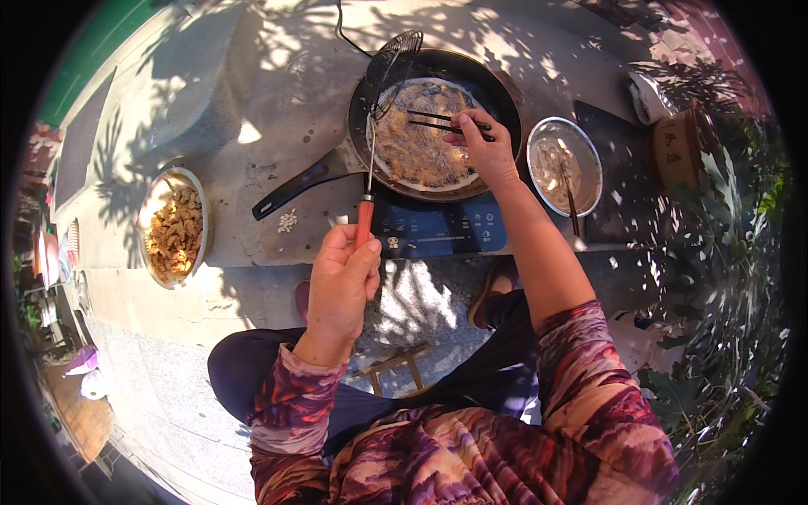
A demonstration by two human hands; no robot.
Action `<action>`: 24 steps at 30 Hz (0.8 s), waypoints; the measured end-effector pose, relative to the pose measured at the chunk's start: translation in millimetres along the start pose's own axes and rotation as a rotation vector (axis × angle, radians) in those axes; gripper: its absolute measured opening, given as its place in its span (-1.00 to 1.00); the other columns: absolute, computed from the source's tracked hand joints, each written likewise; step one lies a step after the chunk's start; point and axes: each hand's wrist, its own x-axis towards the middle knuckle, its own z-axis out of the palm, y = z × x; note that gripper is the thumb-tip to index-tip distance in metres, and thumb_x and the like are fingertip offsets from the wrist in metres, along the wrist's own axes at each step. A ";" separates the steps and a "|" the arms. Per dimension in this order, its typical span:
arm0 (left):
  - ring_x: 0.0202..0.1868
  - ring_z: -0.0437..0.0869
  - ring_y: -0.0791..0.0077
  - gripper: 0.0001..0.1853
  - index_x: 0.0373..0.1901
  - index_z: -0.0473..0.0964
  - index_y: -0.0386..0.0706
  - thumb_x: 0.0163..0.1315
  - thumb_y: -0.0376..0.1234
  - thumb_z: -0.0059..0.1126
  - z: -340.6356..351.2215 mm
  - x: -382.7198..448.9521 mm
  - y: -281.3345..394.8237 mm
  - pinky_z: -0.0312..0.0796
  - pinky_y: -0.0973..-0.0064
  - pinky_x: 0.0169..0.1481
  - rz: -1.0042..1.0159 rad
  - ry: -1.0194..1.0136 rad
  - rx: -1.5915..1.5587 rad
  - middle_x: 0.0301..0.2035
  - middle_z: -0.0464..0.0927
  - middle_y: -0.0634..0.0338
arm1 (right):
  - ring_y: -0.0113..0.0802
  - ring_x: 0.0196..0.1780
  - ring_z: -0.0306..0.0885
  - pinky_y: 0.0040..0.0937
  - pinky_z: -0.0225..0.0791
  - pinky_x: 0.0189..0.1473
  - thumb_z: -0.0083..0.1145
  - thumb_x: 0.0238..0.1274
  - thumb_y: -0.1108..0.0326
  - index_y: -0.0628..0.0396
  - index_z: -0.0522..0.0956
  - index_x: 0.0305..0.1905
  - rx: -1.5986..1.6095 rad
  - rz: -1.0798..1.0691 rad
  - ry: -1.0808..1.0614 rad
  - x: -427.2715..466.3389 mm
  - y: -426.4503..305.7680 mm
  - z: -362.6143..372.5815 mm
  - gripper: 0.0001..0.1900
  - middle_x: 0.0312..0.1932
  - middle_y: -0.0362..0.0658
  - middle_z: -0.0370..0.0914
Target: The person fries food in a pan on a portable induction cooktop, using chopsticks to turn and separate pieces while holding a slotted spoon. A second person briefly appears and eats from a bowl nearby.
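My left hand (346,271) grips the red handle (365,221) of a wire skimmer, whose round mesh head (394,69) is over the left side of a dark frying pan (505,79). Black chopsticks (435,121) are held in my right hand (485,144), their tips above the frying food. Golden pieces (423,142) bubble in foaming oil inside the pan. The pan stands on an induction cooker (442,227) with a touch panel, and its black handle (297,184) points down to the left.
A bowl of browned fried pieces (173,237) stands at the left. Right of the pan, a metal bowl (593,142) holds pale wet batter or coated pieces and brown chopsticks (572,205). A brown pot (675,148) and leafy plants (719,303) border the right. Pale seeds (288,221) lie on the slab.
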 end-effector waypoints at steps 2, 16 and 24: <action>-0.65 0.25 0.72 -0.89 -0.16 0.34 -0.21 0.34 -0.40 -0.02 -1.2 -0.1 0.1 0.09 0.78 -0.60 0.008 0.007 -0.004 -0.56 0.33 0.30 | -0.28 -0.30 0.66 -0.41 0.57 -0.21 -0.04 0.41 0.33 0.28 0.53 -0.18 0.062 0.020 0.023 2.2 1.7 -1.5 -0.79 -0.28 -0.08 0.57; -0.64 0.24 0.74 -0.89 -0.16 0.35 -0.21 0.34 -0.41 0.00 -2.5 4.2 -1.4 0.09 0.79 -0.60 0.009 0.008 -0.012 -0.55 0.32 0.32 | -0.32 -0.34 0.64 -0.38 0.57 -0.23 -0.04 0.41 0.30 0.26 0.53 -0.15 0.052 0.049 -0.059 0.2 -14.4 -3.1 -0.78 -0.27 -0.09 0.55; -0.64 0.24 0.74 -0.89 -0.17 0.35 -0.21 0.34 -0.40 -0.01 -4.1 7.2 2.1 0.09 0.78 -0.59 -0.005 0.019 -0.008 -0.55 0.32 0.32 | -0.25 -0.35 0.64 -0.35 0.58 -0.25 -0.05 0.42 0.30 0.31 0.53 -0.19 0.097 0.050 0.014 4.8 -11.5 -3.7 -0.74 -0.30 -0.03 0.57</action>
